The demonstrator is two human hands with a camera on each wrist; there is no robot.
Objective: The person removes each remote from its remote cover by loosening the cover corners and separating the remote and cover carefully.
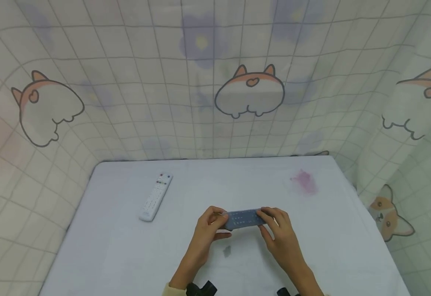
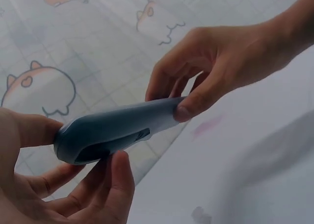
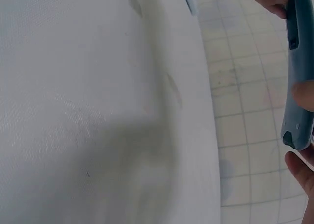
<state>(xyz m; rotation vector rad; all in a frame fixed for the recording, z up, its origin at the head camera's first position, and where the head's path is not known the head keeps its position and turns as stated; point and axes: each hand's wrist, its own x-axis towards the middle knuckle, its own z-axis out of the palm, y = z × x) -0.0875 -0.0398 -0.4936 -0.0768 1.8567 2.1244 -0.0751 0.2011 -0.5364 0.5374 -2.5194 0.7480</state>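
Pinching the grey remote [image 1: 244,218] by its ends, left hand [image 1: 209,230] and right hand [image 1: 280,234] risk dropping it on the bench [image 1: 126,255]; the white remote [image 1: 156,196] lies at ten o'clock.

white table [image 1: 126,255] (pink stain [image 1: 304,182]) | corgi-print grid curtain [image 1: 163,102] behind

White remote control [image 1: 156,196]: lies flat on the desk [image 1: 126,255], toward its far left part, long axis running roughly front to back. Pink stain [image 1: 304,182]: on the desk's far right part. Patterned cloth [image 1: 215,90]: checked, printed with cartoon animals, hangs behind and beside the desk.
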